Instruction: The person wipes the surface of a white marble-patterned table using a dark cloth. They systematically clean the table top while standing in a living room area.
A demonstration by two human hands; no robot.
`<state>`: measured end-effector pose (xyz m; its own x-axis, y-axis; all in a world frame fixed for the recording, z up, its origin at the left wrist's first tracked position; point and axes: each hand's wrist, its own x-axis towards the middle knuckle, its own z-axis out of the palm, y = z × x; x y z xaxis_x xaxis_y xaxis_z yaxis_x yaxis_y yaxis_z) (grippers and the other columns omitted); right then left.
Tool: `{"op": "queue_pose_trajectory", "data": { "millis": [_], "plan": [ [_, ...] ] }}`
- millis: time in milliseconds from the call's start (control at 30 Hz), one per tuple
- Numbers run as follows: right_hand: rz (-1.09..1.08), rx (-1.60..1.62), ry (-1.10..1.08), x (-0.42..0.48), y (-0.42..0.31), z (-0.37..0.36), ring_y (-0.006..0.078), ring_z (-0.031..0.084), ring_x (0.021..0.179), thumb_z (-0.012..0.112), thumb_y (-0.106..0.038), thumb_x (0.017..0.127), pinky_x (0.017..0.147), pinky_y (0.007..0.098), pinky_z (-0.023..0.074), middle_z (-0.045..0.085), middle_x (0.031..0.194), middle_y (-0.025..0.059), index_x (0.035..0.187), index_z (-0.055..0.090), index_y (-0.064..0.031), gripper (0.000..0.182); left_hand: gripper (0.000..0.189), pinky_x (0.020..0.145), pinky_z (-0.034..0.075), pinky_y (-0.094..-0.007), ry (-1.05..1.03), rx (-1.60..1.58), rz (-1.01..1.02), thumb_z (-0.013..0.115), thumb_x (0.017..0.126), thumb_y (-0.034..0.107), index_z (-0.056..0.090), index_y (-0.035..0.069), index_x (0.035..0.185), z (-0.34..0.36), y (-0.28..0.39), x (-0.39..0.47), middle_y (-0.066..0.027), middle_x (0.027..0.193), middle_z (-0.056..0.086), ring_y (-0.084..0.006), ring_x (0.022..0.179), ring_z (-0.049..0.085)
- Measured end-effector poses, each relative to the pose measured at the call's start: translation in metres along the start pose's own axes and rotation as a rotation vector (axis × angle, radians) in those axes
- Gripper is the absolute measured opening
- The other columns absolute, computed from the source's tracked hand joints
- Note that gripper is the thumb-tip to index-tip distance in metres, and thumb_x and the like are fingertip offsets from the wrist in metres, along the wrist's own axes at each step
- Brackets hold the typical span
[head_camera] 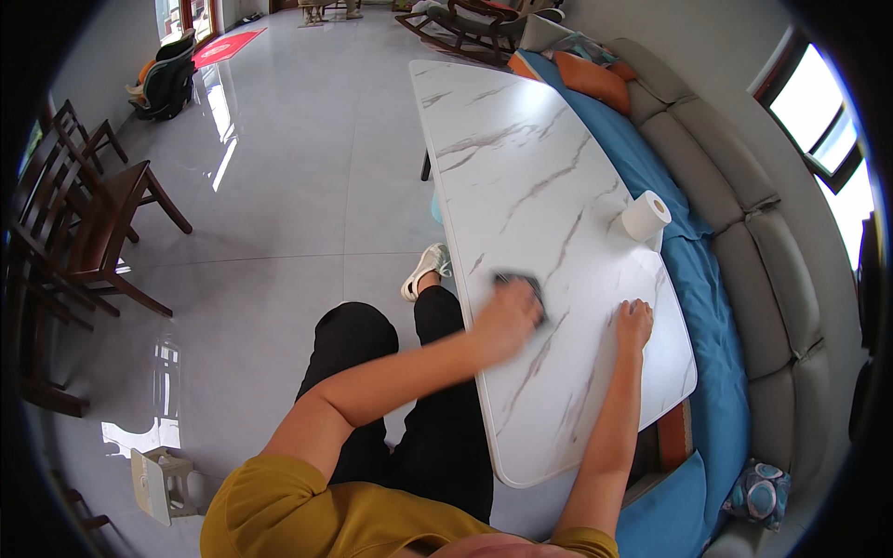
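Note:
My left hand point(508, 317) is blurred and grips a dark grey cloth point(536, 296), pressed to the white marble-patterned tabletop point(488, 216). The palm hides part of the cloth, and its exact kind is unclear. To the right, my right hand point(635, 322) rests on the same tabletop, fingers slightly bent and a little apart, holding nothing visible. Beyond that hand, a white paper roll point(646, 216) stands near the table's right edge.
A sofa with grey back cushions point(725, 244) and a blue seat cover point(670, 174) runs along the table's right side. Wooden chairs point(111, 230) line the left. A folding step stool point(164, 481) stands lower left; a rocking chair point(474, 31) is at the back.

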<state>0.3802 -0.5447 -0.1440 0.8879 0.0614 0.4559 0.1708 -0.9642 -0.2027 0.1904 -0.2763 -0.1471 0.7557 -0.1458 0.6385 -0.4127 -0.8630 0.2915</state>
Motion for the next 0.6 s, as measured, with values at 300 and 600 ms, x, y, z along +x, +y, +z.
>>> {"op": "queue_pose_trajectory", "data": {
  "millis": [300,600],
  "plan": [
    [-0.055,0.002,0.069,-0.003,0.002,-0.001,0.0335,0.050,0.105,0.056,-0.025,0.084,0.092,0.0404,0.0394,0.057,0.109,0.0183,0.103,0.059,0.0022,0.033,0.026,0.092,0.036,-0.0447,-0.267,-0.233,0.438,0.058,0.078,0.022,0.059,0.016,0.103,-0.006,0.041,-0.017,-0.0079,0.115,0.051,-0.0257,0.115,0.044],
    [-0.046,-0.061,0.063,0.000,-0.011,0.002,0.0342,0.051,0.101,0.055,-0.025,0.083,0.090,0.0414,0.0408,0.058,0.105,0.0175,0.097,0.060,0.0017,0.030,0.039,0.105,0.022,-0.0511,-0.190,0.642,-0.290,0.053,0.081,0.017,0.051,-0.006,0.112,-0.023,-0.091,-0.005,-0.0209,0.126,0.046,-0.0376,0.121,0.038]
  ]
}}
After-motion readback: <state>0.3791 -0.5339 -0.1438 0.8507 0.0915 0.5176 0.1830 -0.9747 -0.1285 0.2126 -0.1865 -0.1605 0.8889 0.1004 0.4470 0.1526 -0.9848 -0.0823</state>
